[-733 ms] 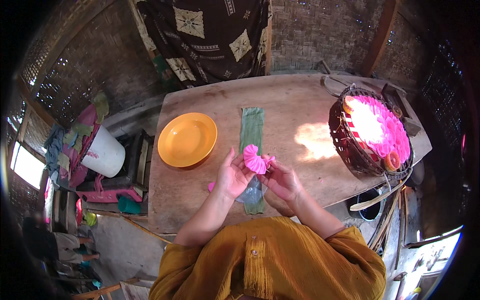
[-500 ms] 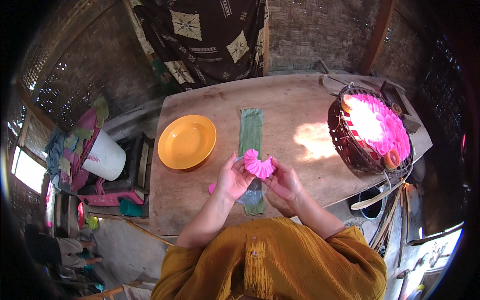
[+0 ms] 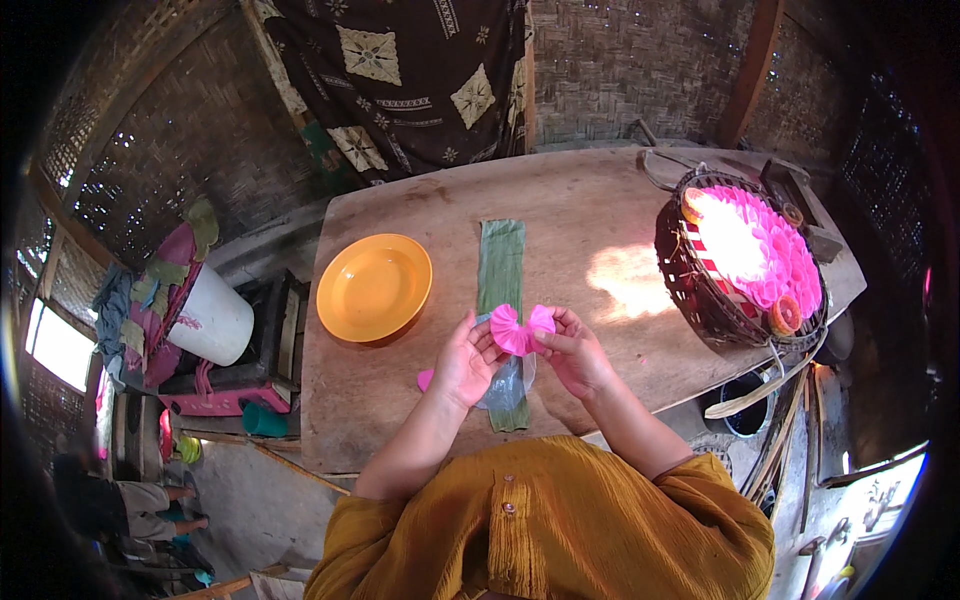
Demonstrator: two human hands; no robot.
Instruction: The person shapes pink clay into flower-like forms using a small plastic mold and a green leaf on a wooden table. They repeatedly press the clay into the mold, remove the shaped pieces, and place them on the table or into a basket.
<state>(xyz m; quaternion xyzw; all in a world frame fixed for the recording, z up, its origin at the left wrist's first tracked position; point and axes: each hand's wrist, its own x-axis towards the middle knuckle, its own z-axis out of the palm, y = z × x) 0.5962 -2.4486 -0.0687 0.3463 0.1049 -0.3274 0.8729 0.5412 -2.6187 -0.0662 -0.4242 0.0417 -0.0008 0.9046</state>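
A bright pink pleated piece [image 3: 514, 333], fanned out in two lobes like a ruffled flower, is held between my hands above the table. My left hand [image 3: 468, 362] grips its left side, fingers behind and thumb at the edge. My right hand [image 3: 573, 356] pinches the right lobe between thumb and fingers. Below them a long green leaf strip [image 3: 502, 262] lies on the wooden table, with a clear plastic sheet [image 3: 500, 390] over its near part. Another small pink piece [image 3: 425, 380] lies by my left wrist, partly hidden by it.
An orange bowl [image 3: 372, 288] stands on the table [image 3: 590, 190] at left. At right sits a dark woven basket [image 3: 690, 310] full of pink ruffled pieces [image 3: 785, 255]. A white bucket [image 3: 215, 318] with cloths stands beyond the left edge. A person [image 3: 120, 500] is at lower left.
The pink piece has turned from a curved crescent into a two-lobed fan. My right fingers have moved up onto its right lobe; my left hand stays almost in place.
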